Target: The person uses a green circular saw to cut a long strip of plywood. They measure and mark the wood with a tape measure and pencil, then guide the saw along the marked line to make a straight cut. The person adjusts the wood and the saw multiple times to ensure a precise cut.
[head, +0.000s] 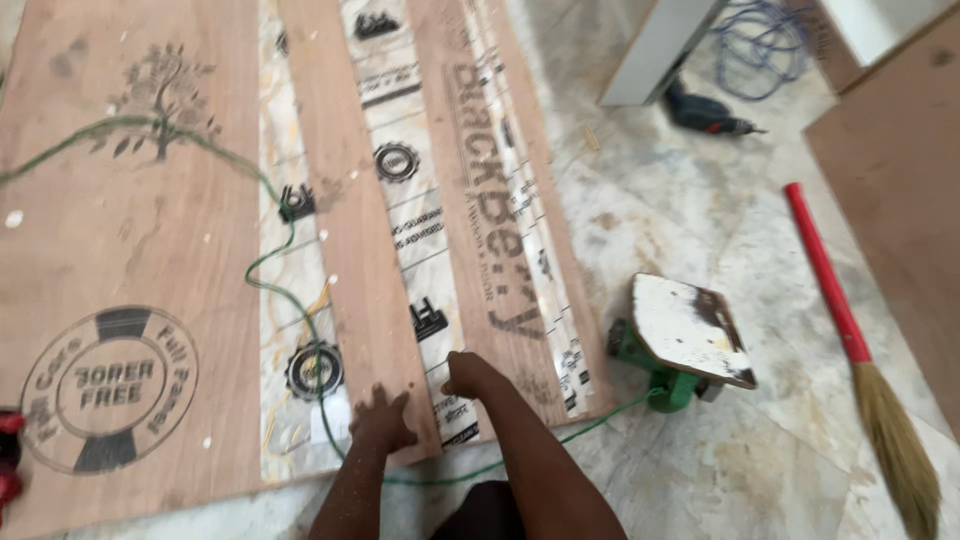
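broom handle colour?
Red, with a straw-coloured brush end; the broom lies on the marble floor, seen in the head view.

Both hands were pressed on the near end of a narrow plywood strip [350, 230]: the left hand [383, 418] flat, the right hand [470, 374] at its edge. A green saw [680, 345] was seen right, a broom [855, 345] farther right.

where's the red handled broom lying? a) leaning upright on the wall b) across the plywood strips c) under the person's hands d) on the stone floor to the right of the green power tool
d: the red-handled broom lies flat on the stone floor, to the right of the green power tool, well away from the left hand and right hand, which rest on the plywood strips.
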